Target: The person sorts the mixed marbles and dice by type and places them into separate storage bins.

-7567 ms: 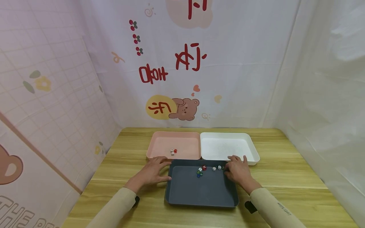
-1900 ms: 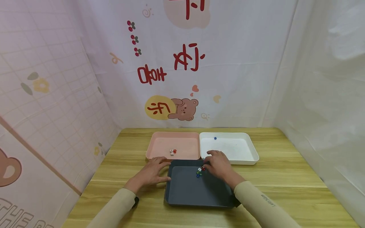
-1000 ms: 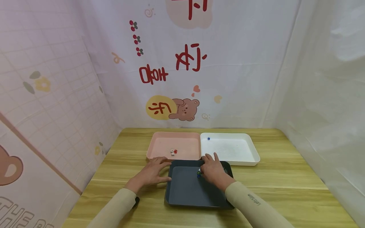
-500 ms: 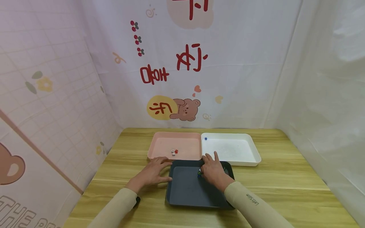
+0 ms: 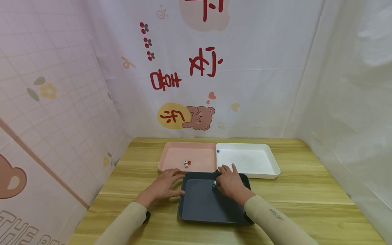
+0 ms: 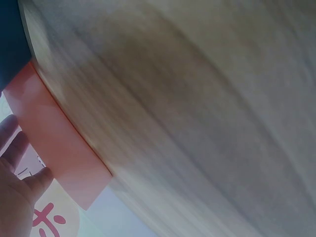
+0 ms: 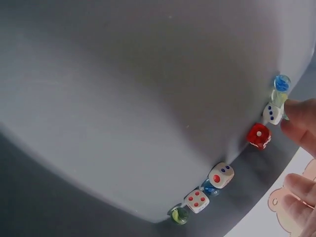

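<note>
My right hand (image 5: 231,183) reaches into the dark grey tray (image 5: 211,211). In the right wrist view its thumb and forefinger (image 7: 298,131) come together on a greenish glass marble (image 7: 286,116), mostly hidden by the fingertips. Crowded against them are a white die (image 7: 272,113), a pale yellow marble (image 7: 278,97) and a blue marble (image 7: 282,82). A red die (image 7: 259,136) lies close by. Farther along the tray's wall sit two white dice, a second blue marble (image 7: 211,188) and a green marble (image 7: 179,215). My left hand (image 5: 163,185) rests by the tray's left rim, fingers spread, holding nothing.
Behind the dark tray stand a pink tray (image 5: 171,149) with two white dice and a red die (image 5: 189,163), and a white tray (image 5: 251,158) with a blue marble (image 5: 218,151) near its left wall. All stand on a wooden table (image 5: 306,190) before cloth walls.
My right hand has moved leftward from the dark tray's right end to the middle cluster. A blue marble has appeared in the white tray and rolled left. My left hand stays put.
</note>
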`<state>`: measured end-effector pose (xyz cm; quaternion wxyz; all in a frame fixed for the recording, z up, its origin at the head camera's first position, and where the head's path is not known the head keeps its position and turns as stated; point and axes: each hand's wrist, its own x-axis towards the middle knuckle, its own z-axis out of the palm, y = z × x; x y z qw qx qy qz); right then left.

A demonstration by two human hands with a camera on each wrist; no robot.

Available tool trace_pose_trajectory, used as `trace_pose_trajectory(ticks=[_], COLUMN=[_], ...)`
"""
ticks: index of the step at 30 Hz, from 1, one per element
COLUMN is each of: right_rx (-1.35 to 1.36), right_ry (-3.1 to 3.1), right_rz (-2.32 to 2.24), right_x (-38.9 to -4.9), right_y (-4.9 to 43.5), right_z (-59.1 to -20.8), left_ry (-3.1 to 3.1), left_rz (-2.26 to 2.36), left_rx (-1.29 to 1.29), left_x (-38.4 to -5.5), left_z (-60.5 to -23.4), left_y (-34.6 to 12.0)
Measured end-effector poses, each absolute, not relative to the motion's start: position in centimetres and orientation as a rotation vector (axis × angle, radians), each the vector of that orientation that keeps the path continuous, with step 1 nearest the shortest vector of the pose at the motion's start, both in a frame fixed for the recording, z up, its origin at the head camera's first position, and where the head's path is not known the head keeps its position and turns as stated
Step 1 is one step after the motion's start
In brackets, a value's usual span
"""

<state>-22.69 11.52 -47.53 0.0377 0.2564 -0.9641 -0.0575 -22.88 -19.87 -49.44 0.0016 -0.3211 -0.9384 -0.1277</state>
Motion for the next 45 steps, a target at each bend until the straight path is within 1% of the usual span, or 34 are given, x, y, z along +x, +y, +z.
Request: trace_pose_trajectory(ticks=[12,19,26,38,45], right_rx=[0.771,0.693,0.592,0.499,0.399], right_ry=[-2.899,-2.871,-2.846,-2.828,-2.840], right_rz=[0.154,0.239,0.306,0.345,0.432], right_x=[-23.0,-23.7,-24.5,-25.2,-25.6], right_y=[12.4,13.7,15.6,19.3,21.7], right_z=[-46.3,-45.3,-44.7,-45.0,-45.1], left_ry=[-2.935,-2.945,-2.956,-2.962,-2.959], left_rz=[-0.424,-0.421,-0.424,-0.421,-0.423], left_rx=[-1.015,-1.006,-1.001,-0.997,-1.003], left_x=[-22.9,-22.8,-22.8,-22.6,-22.7], left_z=[-49.4,-49.4,-49.2,-49.0,-49.0], left_y=[-19.9,-19.9,-19.8,-19.8,-19.8])
